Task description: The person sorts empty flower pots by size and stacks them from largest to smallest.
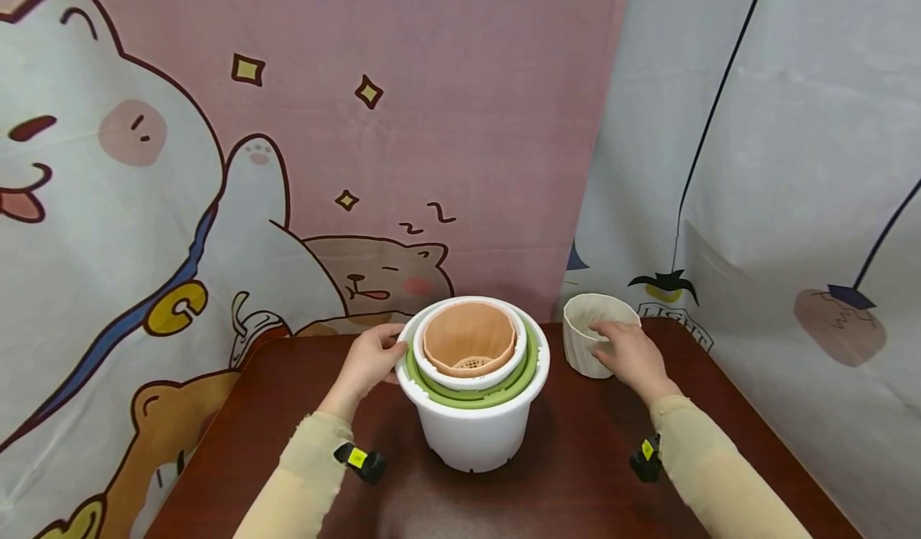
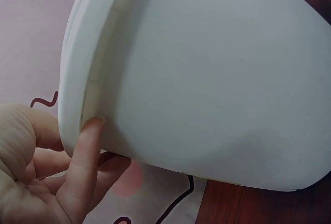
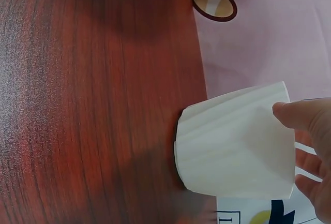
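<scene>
A large white flower pot [image 1: 471, 443] stands upright with smaller pots nested in it: a green pot [image 1: 475, 401], a white pot [image 1: 476, 382] and an orange pot [image 1: 468, 331] innermost. My left hand [image 1: 370, 359] grips the large pot's rim at its left side; the left wrist view shows a fingertip [image 2: 93, 124] tucked beneath the rim lip. To the right, a small cream pot [image 1: 581, 347] with slanted ribs stands upright. My right hand [image 1: 633, 357] reaches across its rim, thumb [image 3: 295, 113] over the outer wall and the other fingers by the opening, spread apart.
All the pots stand on a dark reddish-brown table [image 1: 374, 475]. A pink cartoon cloth [image 1: 468, 139] hangs behind the back edge, and a pale cloth [image 1: 777, 163] hangs along the right side.
</scene>
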Tool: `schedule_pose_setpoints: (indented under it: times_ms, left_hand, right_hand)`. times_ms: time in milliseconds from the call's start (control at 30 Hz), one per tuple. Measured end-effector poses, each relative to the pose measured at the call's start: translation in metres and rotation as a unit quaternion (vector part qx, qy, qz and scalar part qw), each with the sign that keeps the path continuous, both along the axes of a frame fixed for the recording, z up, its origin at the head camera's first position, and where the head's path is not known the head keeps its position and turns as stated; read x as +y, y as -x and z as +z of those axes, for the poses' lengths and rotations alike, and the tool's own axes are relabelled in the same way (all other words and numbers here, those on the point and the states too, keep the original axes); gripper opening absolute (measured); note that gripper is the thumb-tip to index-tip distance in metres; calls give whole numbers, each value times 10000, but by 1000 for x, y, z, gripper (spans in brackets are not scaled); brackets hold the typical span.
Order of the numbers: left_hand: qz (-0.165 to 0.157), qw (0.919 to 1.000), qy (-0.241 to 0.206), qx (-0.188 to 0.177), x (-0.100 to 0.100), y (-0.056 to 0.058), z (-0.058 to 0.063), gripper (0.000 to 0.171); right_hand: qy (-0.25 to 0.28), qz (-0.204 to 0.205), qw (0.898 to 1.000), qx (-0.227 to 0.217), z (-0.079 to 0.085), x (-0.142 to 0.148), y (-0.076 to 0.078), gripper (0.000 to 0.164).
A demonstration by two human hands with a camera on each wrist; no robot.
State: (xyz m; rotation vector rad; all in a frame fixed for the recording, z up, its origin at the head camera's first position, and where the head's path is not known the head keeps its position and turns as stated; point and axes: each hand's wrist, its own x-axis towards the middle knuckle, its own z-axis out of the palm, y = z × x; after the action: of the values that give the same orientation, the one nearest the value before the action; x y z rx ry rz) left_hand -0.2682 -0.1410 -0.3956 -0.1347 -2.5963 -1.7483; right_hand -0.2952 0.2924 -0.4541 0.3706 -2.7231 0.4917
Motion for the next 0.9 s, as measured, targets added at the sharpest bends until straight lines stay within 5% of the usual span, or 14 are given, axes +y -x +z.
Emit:
schedule_pose_setpoints:
  times_ms: [567, 900]
  left_hand:
    - [-33, 10000, 15, -35, 0, -1, 0, 37]
    - [-33, 10000, 9, -34, 0, -1, -1, 36]
  right_hand:
    - [-262, -207, 9993, 147, -10, 0, 9, 25]
    - [-238, -261, 9993, 152, -9, 2, 2, 26]
